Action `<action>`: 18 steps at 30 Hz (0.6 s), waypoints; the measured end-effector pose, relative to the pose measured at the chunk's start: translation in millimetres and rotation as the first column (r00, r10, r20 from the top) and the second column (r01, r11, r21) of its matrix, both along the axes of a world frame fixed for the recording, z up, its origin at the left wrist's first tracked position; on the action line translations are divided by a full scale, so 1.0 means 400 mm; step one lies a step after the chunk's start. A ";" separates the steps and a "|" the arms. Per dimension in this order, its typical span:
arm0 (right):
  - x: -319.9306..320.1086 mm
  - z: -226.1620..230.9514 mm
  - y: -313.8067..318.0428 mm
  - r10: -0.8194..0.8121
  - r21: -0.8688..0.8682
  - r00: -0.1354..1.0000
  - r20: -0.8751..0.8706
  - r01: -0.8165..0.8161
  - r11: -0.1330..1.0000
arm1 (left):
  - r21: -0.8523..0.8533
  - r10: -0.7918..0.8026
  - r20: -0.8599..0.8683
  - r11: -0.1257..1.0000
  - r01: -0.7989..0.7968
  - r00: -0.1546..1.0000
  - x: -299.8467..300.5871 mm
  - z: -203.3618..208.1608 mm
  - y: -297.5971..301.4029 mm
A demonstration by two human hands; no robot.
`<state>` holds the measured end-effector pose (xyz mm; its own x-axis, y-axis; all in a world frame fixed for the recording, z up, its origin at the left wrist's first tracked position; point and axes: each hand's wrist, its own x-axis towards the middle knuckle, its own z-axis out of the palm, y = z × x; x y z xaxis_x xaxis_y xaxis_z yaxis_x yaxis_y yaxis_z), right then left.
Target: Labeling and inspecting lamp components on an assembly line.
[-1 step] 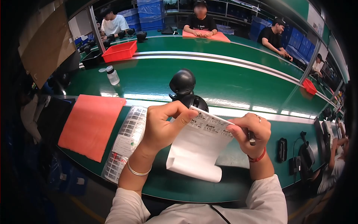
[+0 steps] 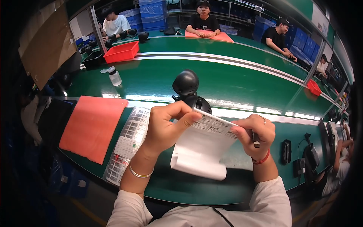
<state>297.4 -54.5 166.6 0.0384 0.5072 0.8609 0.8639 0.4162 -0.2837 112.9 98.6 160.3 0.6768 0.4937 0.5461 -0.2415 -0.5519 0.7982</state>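
Note:
A white sheet of printed labels (image 2: 200,149) hangs between my hands over the green bench, its lower end curling up. At its upper left corner, my left hand (image 2: 166,126) pinches the edge between thumb and fingers. My right hand (image 2: 257,134) pinches the upper right edge. A small dark tool with a metallic end (image 2: 256,140) is tucked in the right palm; its kind is not clear. Just beyond the sheet stands a glossy black rounded device (image 2: 186,83), its lower part partly hidden by the sheet and my left hand.
Left of my arm lie a plastic-covered stack of label sheets (image 2: 130,140) and an orange mat (image 2: 92,128). A clear pump bottle (image 2: 114,76) and a red bin (image 2: 121,52) stand farther back. Black parts and a cable (image 2: 298,166) lie at right. Co-workers sit across the bench.
The hanging lower end of the label sheet has shifted slightly up and to the right, and its top edge has tilted a little. Both hands stay nearly in place.

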 end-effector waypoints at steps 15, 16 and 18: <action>0.006 -0.003 0.008 0.019 -0.004 1.000 0.010 -0.019 1.000 | -0.002 -0.116 0.120 0.993 0.117 0.986 0.016 -0.005 -0.015; 0.006 -0.001 0.009 0.021 -0.004 1.000 0.010 -0.021 1.000 | 0.045 -0.106 0.148 0.994 0.100 0.983 0.017 -0.005 -0.016; 0.006 0.002 0.009 -0.014 -0.030 0.999 0.029 0.015 0.999 | 0.006 -0.109 0.179 0.994 0.109 0.978 0.029 -0.012 -0.020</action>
